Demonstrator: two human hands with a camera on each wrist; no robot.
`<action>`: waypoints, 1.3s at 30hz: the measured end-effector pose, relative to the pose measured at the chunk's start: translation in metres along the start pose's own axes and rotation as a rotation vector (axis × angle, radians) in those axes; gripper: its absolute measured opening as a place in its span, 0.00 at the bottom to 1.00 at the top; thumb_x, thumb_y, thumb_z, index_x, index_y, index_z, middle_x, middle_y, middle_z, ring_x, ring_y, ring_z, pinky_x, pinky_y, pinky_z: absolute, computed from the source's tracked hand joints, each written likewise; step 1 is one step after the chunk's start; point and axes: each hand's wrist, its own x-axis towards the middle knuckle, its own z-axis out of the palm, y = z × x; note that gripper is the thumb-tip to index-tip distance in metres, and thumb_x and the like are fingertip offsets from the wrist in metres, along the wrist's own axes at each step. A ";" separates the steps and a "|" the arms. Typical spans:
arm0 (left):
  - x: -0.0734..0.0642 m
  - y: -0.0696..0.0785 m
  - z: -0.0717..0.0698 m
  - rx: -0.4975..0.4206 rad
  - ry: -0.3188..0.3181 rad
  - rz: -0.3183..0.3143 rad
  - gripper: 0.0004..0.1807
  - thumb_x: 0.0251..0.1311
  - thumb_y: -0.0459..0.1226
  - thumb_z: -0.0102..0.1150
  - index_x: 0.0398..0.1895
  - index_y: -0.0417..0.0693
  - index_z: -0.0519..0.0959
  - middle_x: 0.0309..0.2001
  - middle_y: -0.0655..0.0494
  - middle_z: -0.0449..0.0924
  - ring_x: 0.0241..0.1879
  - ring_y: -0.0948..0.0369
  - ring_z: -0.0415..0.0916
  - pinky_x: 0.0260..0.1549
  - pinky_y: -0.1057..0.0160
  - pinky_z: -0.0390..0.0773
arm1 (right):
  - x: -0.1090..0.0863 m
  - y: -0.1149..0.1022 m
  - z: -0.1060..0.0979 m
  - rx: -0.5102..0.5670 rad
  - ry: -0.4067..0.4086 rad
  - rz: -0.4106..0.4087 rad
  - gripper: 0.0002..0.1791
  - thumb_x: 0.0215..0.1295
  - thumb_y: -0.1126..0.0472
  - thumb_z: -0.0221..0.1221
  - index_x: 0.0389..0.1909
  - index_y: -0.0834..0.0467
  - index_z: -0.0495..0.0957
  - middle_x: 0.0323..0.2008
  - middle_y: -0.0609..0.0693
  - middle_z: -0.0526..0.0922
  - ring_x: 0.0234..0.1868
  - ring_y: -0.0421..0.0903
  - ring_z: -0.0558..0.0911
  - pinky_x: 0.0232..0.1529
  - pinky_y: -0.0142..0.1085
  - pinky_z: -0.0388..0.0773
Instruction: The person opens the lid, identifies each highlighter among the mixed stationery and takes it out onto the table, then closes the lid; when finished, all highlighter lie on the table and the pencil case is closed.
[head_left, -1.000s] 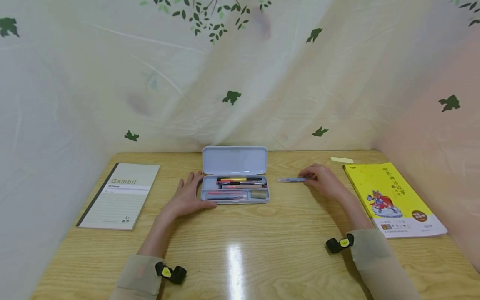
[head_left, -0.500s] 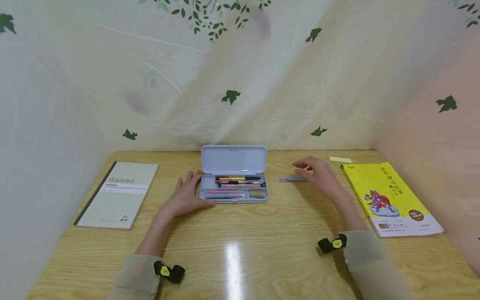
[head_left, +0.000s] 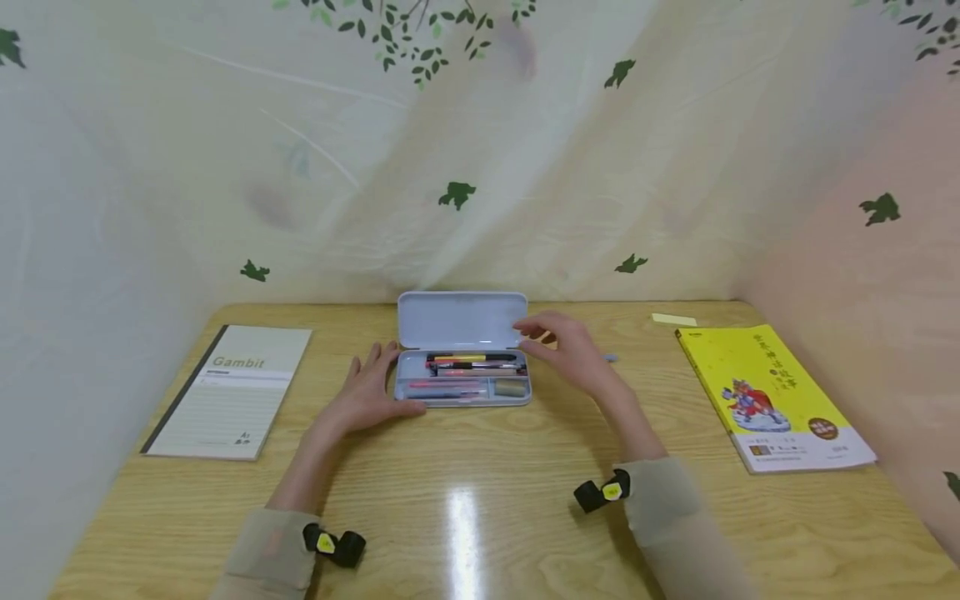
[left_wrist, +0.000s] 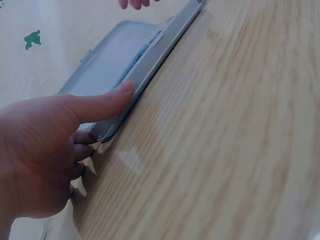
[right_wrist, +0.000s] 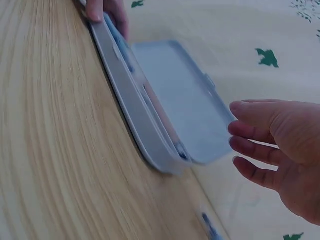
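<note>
A pale blue pencil case lies on the wooden table with its lid raised at the back. Several pens fill its tray, with a greyish-green block in the front right compartment. My left hand holds the left end, its thumb along the front wall, as the left wrist view also shows. Beside the lid's right edge hovers my right hand, fingers loosely bent and holding nothing; in the right wrist view its fingertips are close to the lid. A light blue pen lies mostly hidden behind that hand.
A "Gambit" notebook lies at the left. At the right is a yellow-covered book, with a pale yellow strip behind it. A printed cloth hangs behind the table.
My right hand has let go of the light blue pen on the table and moved left to the lid's right edge. My left hand stays on the pencil case.
</note>
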 end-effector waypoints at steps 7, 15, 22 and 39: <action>-0.001 0.001 0.000 -0.013 -0.006 -0.003 0.58 0.55 0.56 0.74 0.81 0.42 0.52 0.83 0.35 0.45 0.83 0.37 0.31 0.80 0.34 0.29 | 0.011 -0.015 0.022 -0.002 -0.095 -0.045 0.18 0.71 0.61 0.64 0.60 0.60 0.82 0.53 0.58 0.87 0.53 0.52 0.85 0.54 0.48 0.86; -0.002 0.003 0.000 -0.018 -0.003 0.002 0.58 0.54 0.56 0.74 0.80 0.42 0.53 0.82 0.34 0.45 0.83 0.37 0.32 0.80 0.34 0.29 | 0.008 -0.015 0.034 -0.051 -0.160 -0.027 0.18 0.70 0.62 0.65 0.58 0.59 0.83 0.53 0.56 0.87 0.54 0.51 0.85 0.57 0.49 0.84; -0.003 0.002 -0.001 -0.016 0.000 0.000 0.58 0.55 0.56 0.74 0.81 0.42 0.52 0.82 0.34 0.45 0.83 0.37 0.32 0.80 0.34 0.29 | 0.010 -0.016 0.039 -0.118 -0.183 -0.033 0.16 0.68 0.61 0.67 0.55 0.58 0.85 0.48 0.54 0.88 0.49 0.49 0.86 0.53 0.46 0.85; -0.002 0.002 -0.001 -0.015 -0.008 -0.002 0.58 0.55 0.55 0.74 0.81 0.42 0.52 0.83 0.34 0.44 0.83 0.37 0.31 0.80 0.35 0.28 | 0.009 -0.014 0.042 -0.246 -0.203 -0.031 0.10 0.68 0.61 0.67 0.47 0.56 0.89 0.42 0.51 0.87 0.44 0.46 0.83 0.47 0.42 0.83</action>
